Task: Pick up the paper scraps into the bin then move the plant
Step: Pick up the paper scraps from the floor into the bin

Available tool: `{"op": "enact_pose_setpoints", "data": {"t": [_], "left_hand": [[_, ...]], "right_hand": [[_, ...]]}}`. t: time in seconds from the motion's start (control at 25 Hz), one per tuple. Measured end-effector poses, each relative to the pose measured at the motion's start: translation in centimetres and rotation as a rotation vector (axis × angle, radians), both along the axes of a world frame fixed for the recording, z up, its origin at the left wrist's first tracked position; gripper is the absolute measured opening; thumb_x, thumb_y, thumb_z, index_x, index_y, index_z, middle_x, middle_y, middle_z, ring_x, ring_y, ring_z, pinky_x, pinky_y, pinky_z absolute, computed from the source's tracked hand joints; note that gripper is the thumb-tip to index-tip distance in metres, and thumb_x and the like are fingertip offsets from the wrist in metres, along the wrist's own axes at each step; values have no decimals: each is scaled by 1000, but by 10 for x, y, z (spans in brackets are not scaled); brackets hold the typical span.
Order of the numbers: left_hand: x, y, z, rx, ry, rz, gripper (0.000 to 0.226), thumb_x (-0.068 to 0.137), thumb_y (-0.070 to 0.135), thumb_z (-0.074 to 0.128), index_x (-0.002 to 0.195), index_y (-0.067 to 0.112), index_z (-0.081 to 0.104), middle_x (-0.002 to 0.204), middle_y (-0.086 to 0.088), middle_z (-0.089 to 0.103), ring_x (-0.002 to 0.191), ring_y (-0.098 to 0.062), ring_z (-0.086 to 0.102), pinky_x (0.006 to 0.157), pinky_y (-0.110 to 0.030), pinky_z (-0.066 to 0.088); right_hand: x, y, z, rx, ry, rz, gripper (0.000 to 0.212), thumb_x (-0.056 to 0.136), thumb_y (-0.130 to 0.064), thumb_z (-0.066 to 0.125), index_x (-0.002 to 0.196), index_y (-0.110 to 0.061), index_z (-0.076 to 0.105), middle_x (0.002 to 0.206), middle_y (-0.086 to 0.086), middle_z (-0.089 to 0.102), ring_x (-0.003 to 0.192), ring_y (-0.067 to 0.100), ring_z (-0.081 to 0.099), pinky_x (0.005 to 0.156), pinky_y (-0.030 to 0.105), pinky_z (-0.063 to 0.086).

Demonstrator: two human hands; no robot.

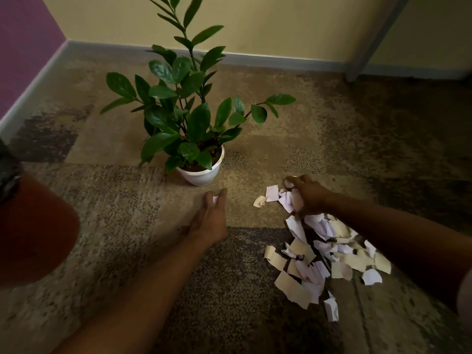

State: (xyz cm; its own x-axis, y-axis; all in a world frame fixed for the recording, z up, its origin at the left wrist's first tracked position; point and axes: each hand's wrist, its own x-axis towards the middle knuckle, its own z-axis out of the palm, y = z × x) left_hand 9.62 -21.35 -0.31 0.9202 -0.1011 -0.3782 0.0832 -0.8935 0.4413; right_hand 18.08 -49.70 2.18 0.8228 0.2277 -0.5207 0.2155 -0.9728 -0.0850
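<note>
— Patterned carpet [127,200] ran to a grey skirting board [281,60] below yellow wall. Where was everything lying?

— With the left hand [210,218] as the dial's centre, the plant [189,111] stood at twelve o'clock in its white pot [200,175], upright and well apart from the mess. The paper scraps [321,259] were heaped at about four o'clock, with a few strays nearer three.

— And the hands?

— The right hand [310,198] was curled over the top of the heap, clenched round a bunch of scraps; gathering a fistful likely beats lifting pieces singly. The left hand's fingers were bent toward the thumb, pinching what looked like one small pale scrap, though it was too small to be certain.

— The bin?

— A reddish rounded thing [33,226] sat at nine o'clock, at the frame's edge. I judged that to be the bin, kept within the left arm's reach. Most scraps were not yet in it, so the plant waited.
</note>
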Motion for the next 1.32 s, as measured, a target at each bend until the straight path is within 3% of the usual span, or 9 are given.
{"op": "enact_pose_setpoints", "data": {"t": [0.24,0.36,0.44,0.56,0.72,0.92,1.12,1.32], "left_hand": [[9,-17,0,-70,14,-61,88,81,23,70,152,26,18,142,-6,23,124,-31,51,98,-45,49],[5,-26,-2,-134,22,-79,87,77,23,76,149,26,26,138,-7,28,117,-33,54,97,-40,48],[0,-29,-4,-176,7,-75,76,77,21,76,142,21,37,132,-9,35,113,-32,54,91,-36,46],[-11,-29,-6,-184,-19,-57,43,78,23,73,118,15,58,119,-11,54,107,-29,58,87,-33,48],[-32,-24,-2,-210,17,14,25,79,28,73,101,17,72,104,-6,72,100,-23,67,80,-23,48],[-39,3,41,-188,-47,94,10,79,22,71,88,22,75,98,-5,74,93,-23,68,79,-29,53],[-41,57,112,-83,-159,121,11,80,18,68,87,18,76,98,-7,74,96,-26,68,79,-29,52],[-53,126,184,-22,-268,278,15,84,22,66,86,11,76,93,-13,75,94,-30,69,82,-35,55]], "right_hand": [[-23,56,-5,225,-69,146,78,66,-20,76,135,-19,42,127,17,42,105,39,56,88,39,50],[-36,85,-9,264,-87,152,54,75,-27,72,123,-16,51,118,15,44,96,35,59,83,37,50],[-48,97,-16,294,-81,109,42,80,-31,69,115,-12,56,116,17,46,95,35,58,85,34,47],[-65,105,-23,288,-70,95,25,84,-15,62,107,-7,63,111,19,57,107,32,53,98,25,33],[-81,113,-10,352,-35,4,18,77,-8,62,94,-7,68,101,14,67,98,29,61,78,26,43],[-89,133,24,431,-23,-113,17,72,-5,65,88,-4,68,91,13,70,87,26,65,75,33,50],[-91,187,80,511,-79,-124,16,73,-19,74,87,-15,68,92,5,71,88,21,64,72,26,44],[-89,260,137,679,-61,-130,17,76,-27,77,74,-18,63,74,7,71,57,15,64,50,25,50]]}}
